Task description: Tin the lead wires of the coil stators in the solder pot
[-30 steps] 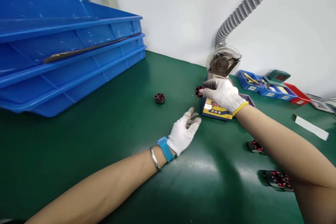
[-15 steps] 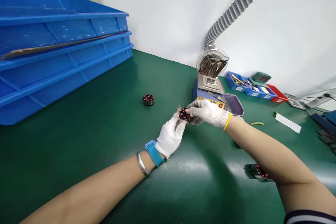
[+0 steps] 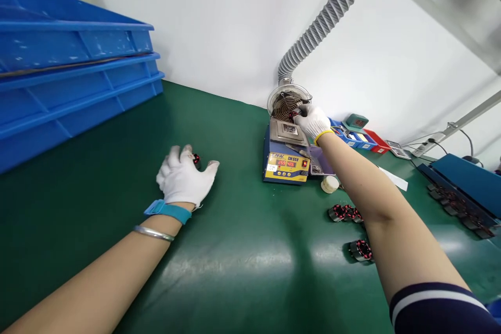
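Spreads left hand (image 3: 186, 177) with fingers apart around first wound ring (image 3: 197, 159); cannot tell if touching. Toward worktop's (image 3: 219, 125) back edge, clamps right hand (image 3: 312, 121) on second wound ring (image 3: 293, 115); probably light, stiff, with fragile windings: better to grip by outer rim.

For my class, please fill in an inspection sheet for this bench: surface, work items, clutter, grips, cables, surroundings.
Surface: green tabletop, reflecting light
Work items: red-and-black rings; yellow-fronted device, display lit
Clutter: white round container, white strip, red bin
Grips: right grip holds one ring before the round grille; left grip open beside another ring, contact unclear
Cables: dark cables at right
Surroundings: stacked blue trays, grey hose, white wall
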Available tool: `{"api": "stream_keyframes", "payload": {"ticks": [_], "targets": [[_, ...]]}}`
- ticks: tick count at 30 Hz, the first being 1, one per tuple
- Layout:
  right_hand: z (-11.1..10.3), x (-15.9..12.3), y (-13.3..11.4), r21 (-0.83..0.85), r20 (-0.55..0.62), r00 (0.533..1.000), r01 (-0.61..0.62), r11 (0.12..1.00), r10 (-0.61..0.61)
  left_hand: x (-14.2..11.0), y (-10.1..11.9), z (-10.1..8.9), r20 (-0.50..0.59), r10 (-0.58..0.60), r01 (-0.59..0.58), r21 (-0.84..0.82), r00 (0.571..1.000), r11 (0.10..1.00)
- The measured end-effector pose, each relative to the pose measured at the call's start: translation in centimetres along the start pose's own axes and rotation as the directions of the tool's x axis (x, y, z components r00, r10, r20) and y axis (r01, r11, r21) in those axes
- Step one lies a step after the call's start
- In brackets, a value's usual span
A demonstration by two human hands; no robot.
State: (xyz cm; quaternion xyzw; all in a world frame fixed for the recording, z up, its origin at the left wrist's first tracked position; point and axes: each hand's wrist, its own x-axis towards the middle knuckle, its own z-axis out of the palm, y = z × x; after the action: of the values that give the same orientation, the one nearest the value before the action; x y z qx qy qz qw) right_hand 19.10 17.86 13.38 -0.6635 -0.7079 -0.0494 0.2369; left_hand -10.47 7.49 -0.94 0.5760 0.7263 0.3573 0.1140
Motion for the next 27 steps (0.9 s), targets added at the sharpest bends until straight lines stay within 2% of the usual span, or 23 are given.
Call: {"api": "stream_keyframes", "payload": {"ticks": [3,10,17,27], "targets": [[0.8,0.4,0.2,-0.047,0.001,1.0,-0.004,0.999,0.004,0.3,-0.2,0.4,0.12,0.002,-0.007,0.044,0.993,0.999],[2.6,0.5,0.5,-0.105,0.057,0.998,-0.019,0.994,0.025,-0.2,0.2,1.2,0.237,0.21,-0.231,0.063,0.948,0.971],[3.0,0.4,0.7,-0.099,0.047,0.999,-0.021,0.995,0.026,-0.4,0.4,1.3,0.241,0.245,-0.268,0.065,0.939,0.961],[2.1,0.6,0.6,-0.072,0.024,0.999,-0.034,0.997,0.035,-0.5,0.5,1.3,0.236,0.241,-0.265,0.071,0.941,0.962]]}}
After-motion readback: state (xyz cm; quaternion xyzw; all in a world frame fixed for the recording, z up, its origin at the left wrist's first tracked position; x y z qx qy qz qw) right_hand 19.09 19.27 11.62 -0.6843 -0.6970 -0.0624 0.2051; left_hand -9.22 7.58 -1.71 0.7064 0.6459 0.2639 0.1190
